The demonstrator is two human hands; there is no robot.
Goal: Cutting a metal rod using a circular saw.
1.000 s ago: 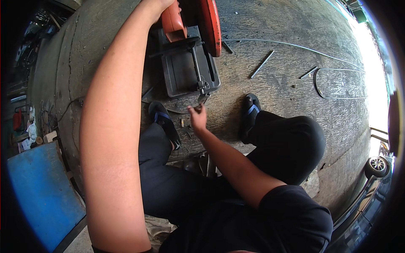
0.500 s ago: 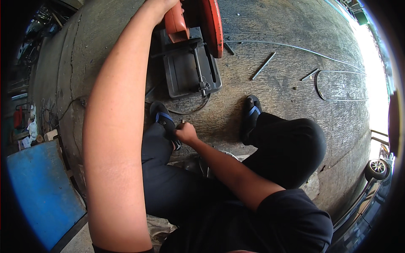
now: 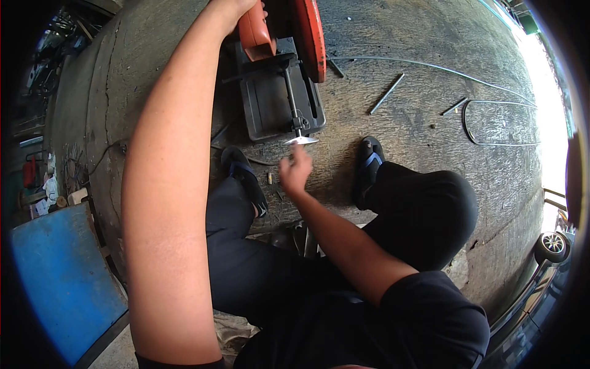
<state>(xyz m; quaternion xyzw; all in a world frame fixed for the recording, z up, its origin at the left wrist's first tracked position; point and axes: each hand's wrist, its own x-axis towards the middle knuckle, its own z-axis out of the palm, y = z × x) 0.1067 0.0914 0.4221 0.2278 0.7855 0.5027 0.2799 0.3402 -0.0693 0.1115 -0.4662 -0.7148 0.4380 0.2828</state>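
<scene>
My left hand (image 3: 236, 8), cut off by the top edge, is closed round the orange handle (image 3: 255, 34) of a cut-off saw. The saw's red blade guard (image 3: 310, 40) stands to the right of that handle, over a black base (image 3: 264, 107) with a clamp screw (image 3: 291, 92). A bright, blurred, flat piece (image 3: 301, 141) shows at the screw's near end. My right hand (image 3: 296, 171) is just below it, fingertips at or touching it. Motion smears those fingers, so their grip is unclear. A small tan cylinder (image 3: 269, 178) lies on the floor left of this hand.
Short metal rods (image 3: 387, 94) and a long bent rod (image 3: 430, 66) lie on the floor to the right. My sandalled feet (image 3: 369, 157) flank the space before the saw. A blue panel (image 3: 64, 277) is at left, a car wheel (image 3: 551, 246) at far right.
My right hand has moved up and right, from beside my left foot to the clamp screw's end. The small cylinder now lies uncovered, and the bright piece shows. My left hand stays put.
</scene>
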